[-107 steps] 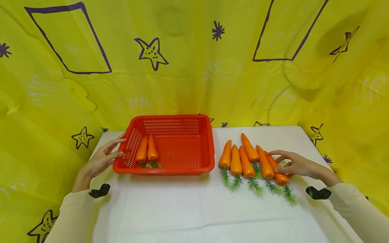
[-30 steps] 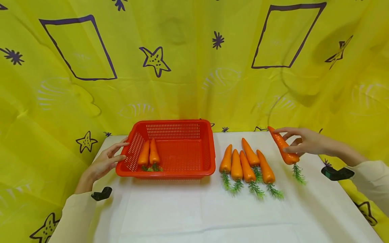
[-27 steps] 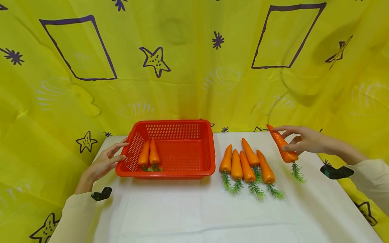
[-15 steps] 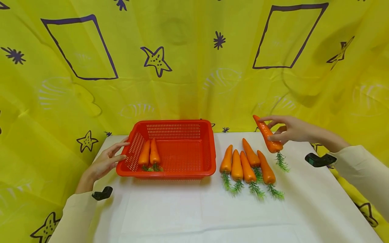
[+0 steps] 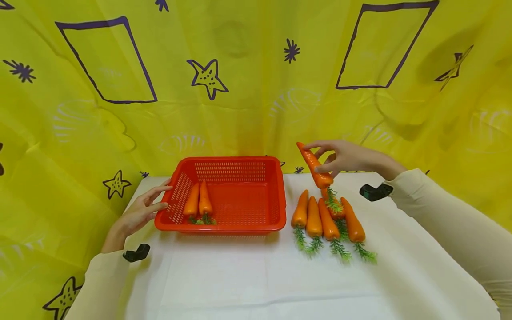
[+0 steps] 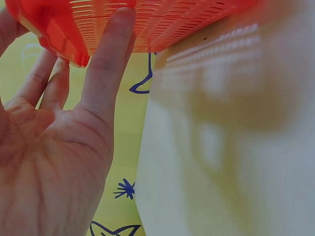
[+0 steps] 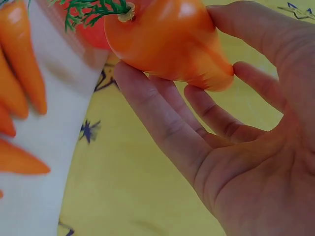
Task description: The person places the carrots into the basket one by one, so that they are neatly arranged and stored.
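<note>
In the head view my right hand point(image 5: 340, 156) pinches a carrot point(image 5: 313, 165) between thumb and fingers, raised above the table with its leafy top hanging down. The right wrist view shows fingers on both sides of the carrot's point(image 7: 167, 42) thick body. My left hand point(image 5: 140, 212) touches the left side of a red slotted basket point(image 5: 224, 228) with extended fingers; the left wrist view has one finger against its wall point(image 6: 162, 24). Inside the basket, at its left, lie two carrots point(image 5: 192, 201). Several more carrots point(image 5: 314, 218) lie grouped on the table, just below the raised one.
A white cloth covers the table point(image 5: 216, 275). Behind and beside it hangs a yellow curtain point(image 5: 248, 111) with purple drawings, close to the basket's back rim. The basket's right wall stands near the leftmost loose carrot point(image 5: 300, 209).
My right hand has taken the rightmost carrot from the group, lifted it, and carried it left over the others toward the basket. My left hand stays at the basket's side.
</note>
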Tool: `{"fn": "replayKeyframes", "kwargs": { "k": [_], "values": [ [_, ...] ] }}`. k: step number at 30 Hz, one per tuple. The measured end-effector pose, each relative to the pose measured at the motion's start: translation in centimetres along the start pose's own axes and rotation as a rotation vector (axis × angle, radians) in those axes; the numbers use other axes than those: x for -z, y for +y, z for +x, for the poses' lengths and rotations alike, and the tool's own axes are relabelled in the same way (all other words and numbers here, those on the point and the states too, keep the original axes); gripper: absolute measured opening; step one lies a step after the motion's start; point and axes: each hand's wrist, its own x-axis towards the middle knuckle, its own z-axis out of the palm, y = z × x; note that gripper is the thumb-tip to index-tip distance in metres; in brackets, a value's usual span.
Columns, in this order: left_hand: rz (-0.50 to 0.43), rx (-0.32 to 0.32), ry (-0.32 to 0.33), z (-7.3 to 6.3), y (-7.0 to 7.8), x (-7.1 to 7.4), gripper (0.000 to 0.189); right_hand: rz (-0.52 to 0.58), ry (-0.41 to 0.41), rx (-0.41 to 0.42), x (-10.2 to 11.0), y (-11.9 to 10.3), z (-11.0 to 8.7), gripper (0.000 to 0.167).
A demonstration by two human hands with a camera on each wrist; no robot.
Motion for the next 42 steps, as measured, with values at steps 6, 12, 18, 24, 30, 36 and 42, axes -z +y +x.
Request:
{"fn": "replayKeyframes", "kwargs": {
  "k": [6, 12, 18, 24, 30, 36, 42],
  "values": [
    [0.008, -0.005, -0.003, 0.1, 0.2, 0.1, 0.052, 0.029, -0.041, 0.039, -1.3, -1.5, 3.4, 0.07],
    [0.038, 0.012, -0.008, 0.4, 0.3, 0.0, 0.051, 0.038, -0.106, 0.084, -3.3, -2.7, 7.0, 0.068],
    [0.016, 0.022, -0.002, 0.6, 0.3, 0.0, 0.051, 0.023, -0.141, 0.133, -5.7, -4.2, 10.3, 0.068],
    [0.013, 0.024, 0.003, 0.5, 0.1, 0.1, 0.051, 0.063, -0.168, 0.134, -7.9, -5.2, 13.1, 0.07],
    [0.034, 0.027, -0.001, 0.4, 0.1, 0.3, 0.052, 0.068, -0.193, 0.152, -10.1, -5.5, 15.5, 0.069],
    [0.041, 0.027, 0.002, 0.3, 0.1, 0.3, 0.05, 0.119, -0.219, 0.14, -12.4, -5.5, 17.8, 0.068],
    [0.032, 0.034, 0.008, 0.3, 0.2, 0.3, 0.05, 0.178, -0.232, 0.128, -14.7, -5.4, 19.8, 0.07]
  ]
}}
